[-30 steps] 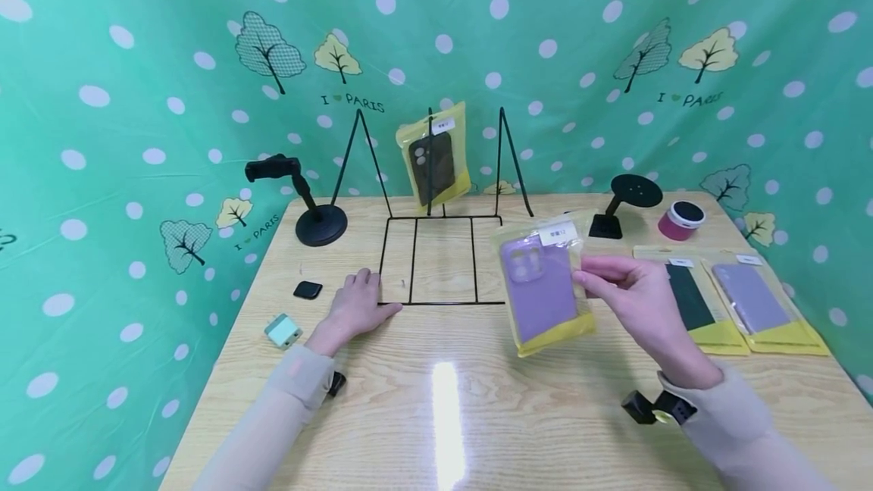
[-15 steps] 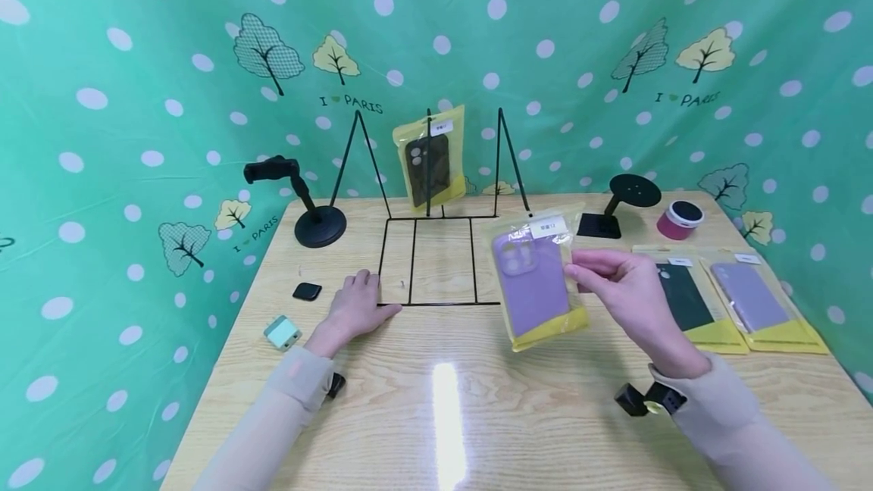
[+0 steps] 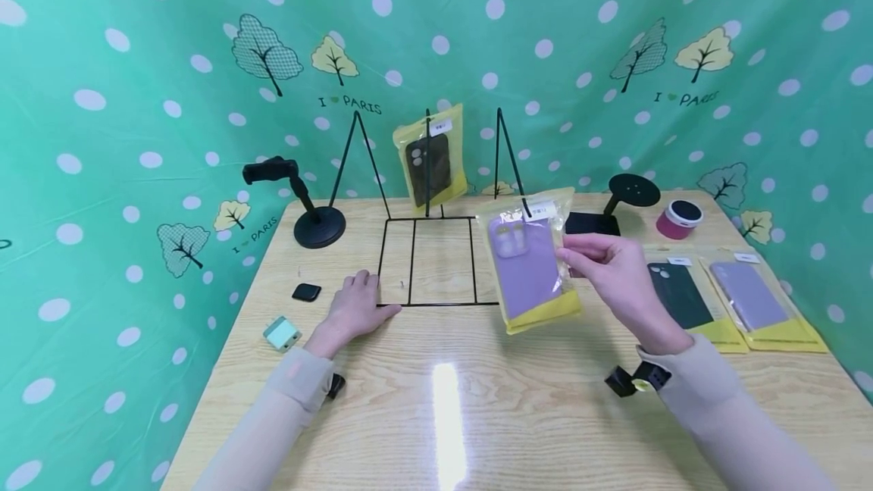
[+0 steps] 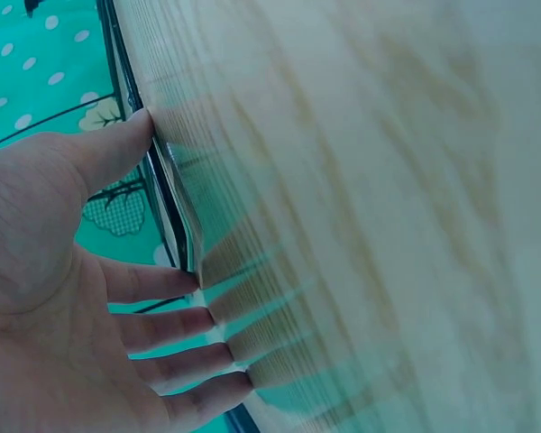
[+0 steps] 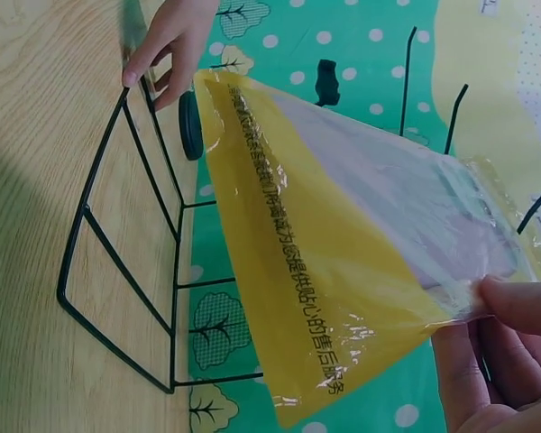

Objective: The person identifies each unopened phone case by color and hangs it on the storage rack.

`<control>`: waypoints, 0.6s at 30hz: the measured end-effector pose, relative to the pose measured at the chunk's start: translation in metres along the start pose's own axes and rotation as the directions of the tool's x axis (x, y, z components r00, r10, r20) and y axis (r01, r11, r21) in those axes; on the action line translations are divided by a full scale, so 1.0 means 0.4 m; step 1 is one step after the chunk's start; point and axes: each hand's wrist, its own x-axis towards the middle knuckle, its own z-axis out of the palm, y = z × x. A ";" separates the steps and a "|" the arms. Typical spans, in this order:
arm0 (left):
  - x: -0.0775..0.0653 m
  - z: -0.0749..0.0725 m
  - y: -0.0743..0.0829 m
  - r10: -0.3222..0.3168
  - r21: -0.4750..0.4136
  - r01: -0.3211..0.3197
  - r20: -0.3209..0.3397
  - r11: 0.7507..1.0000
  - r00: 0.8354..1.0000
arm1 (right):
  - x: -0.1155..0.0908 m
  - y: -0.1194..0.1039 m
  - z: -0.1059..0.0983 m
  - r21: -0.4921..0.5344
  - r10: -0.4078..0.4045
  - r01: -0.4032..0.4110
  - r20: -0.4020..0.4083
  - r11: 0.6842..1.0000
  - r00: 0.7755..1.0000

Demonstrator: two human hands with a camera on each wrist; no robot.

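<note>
Head view: the right hand (image 3: 619,275) pinches the pouch (image 3: 528,271) by one side, sensible for something probably light and slick; the left hand (image 3: 353,305), fingers extended, touches the rack (image 3: 443,304).

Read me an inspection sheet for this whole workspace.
Surface: wooden table, bright glare streak.
Job's things: purple-case packet, held up; dark-case packet, hanging on the black wire rack; dark-green packet and lavender packet, lying at the right.
Clutter: pale-green charger block, small black item, left black stand, right black stand, pink jar.
Hands: left hand touches the rack's front-left corner; right hand pinches the purple-case packet's right edge.
Cables: nothing seen.
Surroundings: dotted green cloth behind and at both sides.
</note>
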 end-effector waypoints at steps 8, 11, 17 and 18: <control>0.001 0.002 0.001 -0.002 0.001 0.002 0.004 1.000 1.000 | 0.046 -0.003 0.012 0.020 -0.022 0.023 -0.017 1.000 1.000; 0.001 0.003 0.001 -0.004 0.001 0.004 0.016 1.000 1.000 | 0.065 -0.002 0.020 0.027 -0.041 0.042 -0.044 0.999 0.998; 0.001 0.000 0.001 -0.005 0.000 0.005 0.016 1.000 1.000 | 0.109 0.009 0.033 0.059 -0.087 0.093 -0.097 0.994 0.991; 0.002 0.000 0.001 -0.004 0.000 0.004 0.016 1.000 1.000 | 0.117 0.011 0.034 0.064 -0.094 0.101 -0.106 0.993 0.990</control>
